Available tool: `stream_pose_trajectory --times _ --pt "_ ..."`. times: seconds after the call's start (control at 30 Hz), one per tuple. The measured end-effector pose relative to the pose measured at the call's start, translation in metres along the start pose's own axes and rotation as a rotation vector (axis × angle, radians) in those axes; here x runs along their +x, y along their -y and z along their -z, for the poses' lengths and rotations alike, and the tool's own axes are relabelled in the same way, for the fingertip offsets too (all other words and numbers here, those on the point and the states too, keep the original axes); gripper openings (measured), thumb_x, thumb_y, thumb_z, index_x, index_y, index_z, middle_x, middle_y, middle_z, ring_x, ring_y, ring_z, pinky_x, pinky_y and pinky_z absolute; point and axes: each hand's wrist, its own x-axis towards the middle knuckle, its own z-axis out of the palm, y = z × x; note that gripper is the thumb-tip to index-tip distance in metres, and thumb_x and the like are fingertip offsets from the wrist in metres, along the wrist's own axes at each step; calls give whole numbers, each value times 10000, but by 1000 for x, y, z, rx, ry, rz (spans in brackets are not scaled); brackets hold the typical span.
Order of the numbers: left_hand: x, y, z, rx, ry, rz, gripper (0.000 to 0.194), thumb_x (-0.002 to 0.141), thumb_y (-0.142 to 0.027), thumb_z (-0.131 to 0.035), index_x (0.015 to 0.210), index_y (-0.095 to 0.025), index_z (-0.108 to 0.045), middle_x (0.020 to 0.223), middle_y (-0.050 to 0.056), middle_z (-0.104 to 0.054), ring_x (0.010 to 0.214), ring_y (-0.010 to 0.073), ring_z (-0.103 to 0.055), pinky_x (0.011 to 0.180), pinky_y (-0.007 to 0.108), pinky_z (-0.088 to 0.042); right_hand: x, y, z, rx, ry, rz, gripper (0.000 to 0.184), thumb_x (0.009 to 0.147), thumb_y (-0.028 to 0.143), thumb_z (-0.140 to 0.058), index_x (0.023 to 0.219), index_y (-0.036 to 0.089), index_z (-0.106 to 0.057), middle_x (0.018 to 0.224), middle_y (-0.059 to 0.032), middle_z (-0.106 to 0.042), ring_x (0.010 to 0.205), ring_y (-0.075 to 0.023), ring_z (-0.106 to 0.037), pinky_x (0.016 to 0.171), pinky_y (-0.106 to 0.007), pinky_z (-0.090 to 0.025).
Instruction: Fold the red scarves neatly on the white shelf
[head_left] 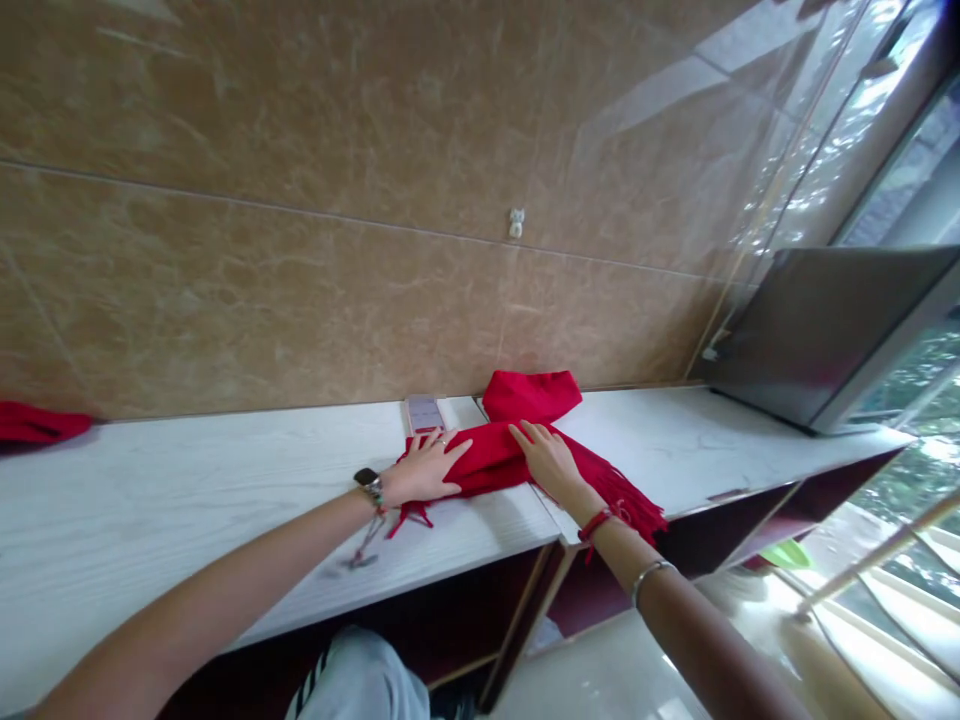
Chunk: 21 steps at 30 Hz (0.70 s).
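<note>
A red scarf (493,455) with fringed ends lies folded in a long strip on the white cabinet top (225,500). My left hand (427,468) rests flat on its left part, fingers spread. On the scarf's right part lies my right hand (551,460), with its fingers stretched out over the cloth. The fringe (637,505) hangs toward the front edge near my right wrist. Just behind the scarf sits another piece of red cloth (531,395), against the wall. A flat pale box or card (425,413) lies behind my left hand.
More red cloth (41,424) lies at the far left. A grey metal appliance or box (832,330) stands at the right end by the window. Open shelves (450,610) run below the top. A small white figure (517,222) is fixed on the tiled wall.
</note>
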Motion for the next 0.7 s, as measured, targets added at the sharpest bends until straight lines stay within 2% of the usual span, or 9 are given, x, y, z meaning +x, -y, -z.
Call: stream_pose_trajectory --times 0.07,0.17,0.27,0.4,0.47,0.53,0.63,0.7 --pt "-9 5 6 66 16 10 655 799 -234 -512 1395 -231 -241 1465 137 -188 1322 341 -178 1010 537 -216 8 -4 -1 52 -76 117 489 854 74 -349 1329 178 -397 1357 -135 -419 1232 -246 -378 936 -386 -396" --pt "-13 8 12 157 -15 2 679 768 -62 -456 1395 -214 -246 1448 147 -237 1315 311 -226 1009 487 -259 17 -12 -3 97 -108 246 447 859 62 -339 1283 137 -457 1306 -142 -479 1218 -226 -410 930 -349 -413" --pt "-9 10 18 203 -64 -29 609 801 -12 -377 1375 -201 -297 1416 143 -311 1308 266 -266 1023 427 -264 17 -22 -4 111 -181 242 433 857 52 -346 1276 73 -452 1299 -188 -472 1184 -234 -454 937 -342 -420" --pt "1 14 31 200 -191 -89 541 858 -16 -283 1324 -273 -378 1407 71 -353 1324 222 -240 1060 451 -172 10 -33 -6 139 -277 238 450 861 63 -360 1308 63 -408 1351 -207 -404 1243 -259 -385 977 -394 -391" --pt "6 17 29 169 -153 -142 566 850 0 -281 1318 -303 -380 1409 40 -355 1325 204 -239 1066 446 -162 5 -33 -13 142 -240 247 453 850 54 -373 1300 72 -422 1353 -199 -406 1248 -267 -378 977 -408 -391" --pt "8 19 18 141 -52 -155 608 822 31 -285 1326 -297 -374 1415 40 -344 1322 203 -247 1058 430 -194 0 -30 -21 138 -147 258 456 839 37 -369 1289 69 -437 1342 -189 -426 1237 -272 -393 970 -409 -397" --pt "7 21 0 107 42 -105 709 741 58 -359 1368 -269 -307 1454 62 -250 1335 233 -206 1052 443 -203 -6 -27 -28 156 3 262 493 823 6 -334 1308 63 -410 1343 -180 -429 1238 -261 -393 973 -412 -389" --pt "8 21 -2 52 120 -76 777 692 21 -444 1389 -265 -256 1470 77 -190 1341 266 -172 1054 475 -179 -6 -28 -23 186 72 261 528 807 1 -334 1327 77 -384 1364 -176 -402 1264 -261 -354 984 -441 -365"
